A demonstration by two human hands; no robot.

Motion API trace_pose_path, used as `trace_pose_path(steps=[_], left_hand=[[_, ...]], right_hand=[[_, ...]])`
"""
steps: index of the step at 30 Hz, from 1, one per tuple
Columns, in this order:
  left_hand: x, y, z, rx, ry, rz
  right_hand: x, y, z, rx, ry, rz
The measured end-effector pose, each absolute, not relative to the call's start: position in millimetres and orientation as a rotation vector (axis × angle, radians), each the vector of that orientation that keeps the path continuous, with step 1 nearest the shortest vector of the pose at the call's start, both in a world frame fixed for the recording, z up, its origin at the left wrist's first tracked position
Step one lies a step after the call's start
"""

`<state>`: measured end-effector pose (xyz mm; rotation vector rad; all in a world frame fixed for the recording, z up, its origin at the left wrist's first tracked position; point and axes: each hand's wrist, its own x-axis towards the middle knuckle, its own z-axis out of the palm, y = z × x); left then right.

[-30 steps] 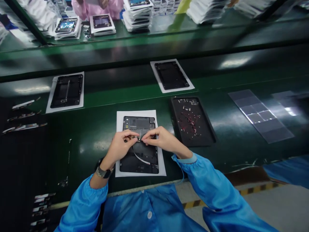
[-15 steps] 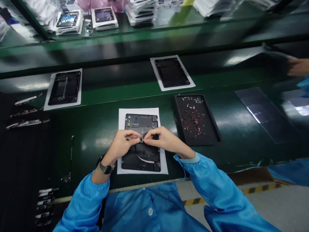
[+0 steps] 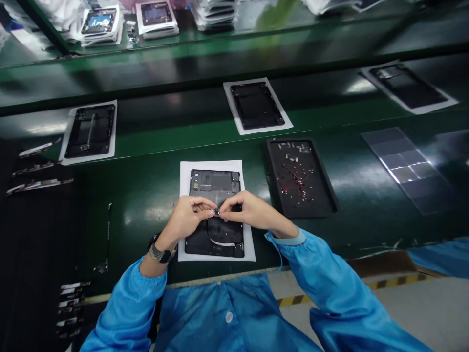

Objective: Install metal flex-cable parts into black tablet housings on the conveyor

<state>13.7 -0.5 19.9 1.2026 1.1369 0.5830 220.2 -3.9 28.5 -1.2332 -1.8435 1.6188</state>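
Observation:
Between the fingertips of my left hand (image 3: 191, 215) and my right hand (image 3: 244, 210) is a small circuit board (image 3: 216, 212), pinched from both sides. Both hands hover over the middle of a black tablet housing (image 3: 216, 239), which lies open side up on a white foam sheet (image 3: 248, 250). A thin ribbon cable (image 3: 219, 243) curves across the lower half of the housing, its upper end running up towards the board. My fingers hide part of the board and the housing's middle.
A black tray (image 3: 322, 195) with red-wired parts stands to the right, beside a clear plastic sheet (image 3: 406, 176). More housings (image 3: 258, 105), (image 3: 91, 129), (image 3: 408, 85) lie on sheets along the back. Ribbon cables (image 3: 40, 185) lie at left. A raised shelf (image 3: 154, 63) runs behind.
At the far right, a co-worker's hand has left the view, and a housing on a sheet now lies there. My hands keep their pinch on the board; the view has shifted slightly.

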Motion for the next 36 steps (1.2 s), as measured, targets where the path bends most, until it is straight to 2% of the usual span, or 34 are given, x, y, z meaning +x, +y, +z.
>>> trace_pose_path(steps=[19, 36], left_hand=[[15, -2, 29, 1.451, 1.181, 0.463], [9, 3, 23, 1.194, 1.072, 0.439]], right_hand=[[219, -6, 25, -1.334, -1.885, 1.654], [220, -4, 23, -1.196, -1.879, 1.675]])
